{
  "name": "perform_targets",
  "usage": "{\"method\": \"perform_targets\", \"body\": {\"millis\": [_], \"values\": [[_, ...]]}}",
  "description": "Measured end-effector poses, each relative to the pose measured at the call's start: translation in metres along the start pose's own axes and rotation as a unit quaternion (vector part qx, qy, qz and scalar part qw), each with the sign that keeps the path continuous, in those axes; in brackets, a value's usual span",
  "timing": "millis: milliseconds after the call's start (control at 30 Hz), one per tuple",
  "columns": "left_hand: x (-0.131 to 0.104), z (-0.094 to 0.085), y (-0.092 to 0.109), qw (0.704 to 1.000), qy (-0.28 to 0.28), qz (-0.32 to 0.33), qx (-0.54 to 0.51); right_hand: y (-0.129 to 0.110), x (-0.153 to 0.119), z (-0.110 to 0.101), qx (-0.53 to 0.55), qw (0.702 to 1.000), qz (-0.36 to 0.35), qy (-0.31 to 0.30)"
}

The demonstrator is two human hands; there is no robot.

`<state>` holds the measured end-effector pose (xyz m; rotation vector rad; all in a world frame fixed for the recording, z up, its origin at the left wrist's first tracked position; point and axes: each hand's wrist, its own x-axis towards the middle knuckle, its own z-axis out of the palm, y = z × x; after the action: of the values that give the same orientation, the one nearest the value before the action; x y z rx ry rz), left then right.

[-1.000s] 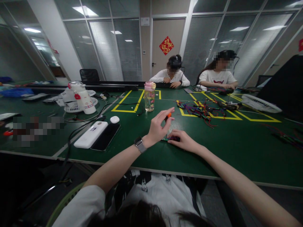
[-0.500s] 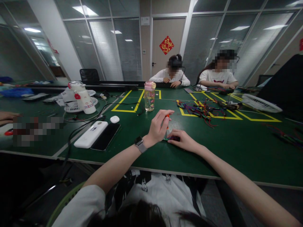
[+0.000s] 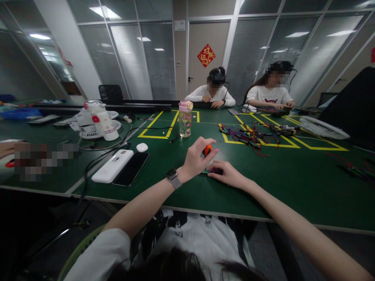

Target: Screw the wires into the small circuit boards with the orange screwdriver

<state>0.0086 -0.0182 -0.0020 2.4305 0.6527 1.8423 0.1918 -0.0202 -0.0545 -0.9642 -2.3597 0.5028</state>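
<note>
My left hand (image 3: 197,158), with a watch (image 3: 174,178) on its wrist, is raised above the table in front of me. Its thumb and fingers curve around the orange handle (image 3: 208,150) of an upright tool, probably a screwdriver. The tool's lower end points down to a small circuit board (image 3: 205,171) lying on the green table (image 3: 263,195). Low on the table, my right hand (image 3: 225,173) has its fingers pressed together on the board and a dark part beside it. The fingers partly cover both.
A pink-lidded bottle (image 3: 185,121) stands beyond my hands. To the left lie a white power bank (image 3: 112,166), a black phone (image 3: 131,169) and a white case (image 3: 142,147). Tangled wired boards (image 3: 249,134) lie at the right. Two people sit opposite; another person's hand (image 3: 13,148) is far left.
The fingers of my left hand have spread somewhat around the tool, so more of the orange handle shows. My right hand has stayed in place.
</note>
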Motion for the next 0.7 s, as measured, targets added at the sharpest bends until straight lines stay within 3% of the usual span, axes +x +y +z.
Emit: {"method": "perform_targets", "body": {"millis": [333, 533, 700], "values": [[0.0014, -0.0004, 0.0009, 0.998, -0.013, -0.049, -0.046, -0.0018, -0.0001, -0.0011, -0.005, 1.000, -0.001, 0.000], [0.0030, -0.0003, 0.0003, 1.000, 0.023, -0.002, -0.014, -0.0011, -0.0004, -0.0005, -0.001, 1.000, 0.000, 0.001], [0.0003, -0.0015, 0.0040, 0.999, -0.014, -0.003, -0.041, -0.0010, -0.0005, -0.0001, 0.002, 1.000, -0.002, 0.003]]}}
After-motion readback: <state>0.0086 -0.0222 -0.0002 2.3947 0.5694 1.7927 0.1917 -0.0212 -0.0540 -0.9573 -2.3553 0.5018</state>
